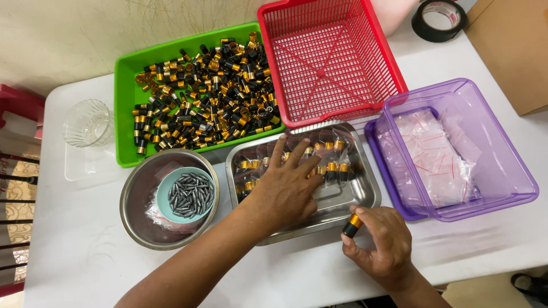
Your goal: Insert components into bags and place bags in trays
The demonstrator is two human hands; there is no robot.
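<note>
My left hand (288,185) lies flat with fingers spread inside a steel tray (365,197), pressing on clear bags of black-and-gold caps (334,157). My right hand (383,242) is at the tray's near edge, pinching one black-and-gold cap (352,225) between thumb and fingers. A green tray (123,111) at the back left holds a heap of the same caps (208,91). A steel bowl (137,199) to the left holds a teal dish (164,191) filled with small grey metal pieces (191,195).
An empty red mesh basket (331,57) stands at the back. A purple clear box (502,165) with small plastic bags (434,157) sits on the right. A clear glass (88,122) stands far left, a tape roll (439,19) and a cardboard box (514,45) at the back right.
</note>
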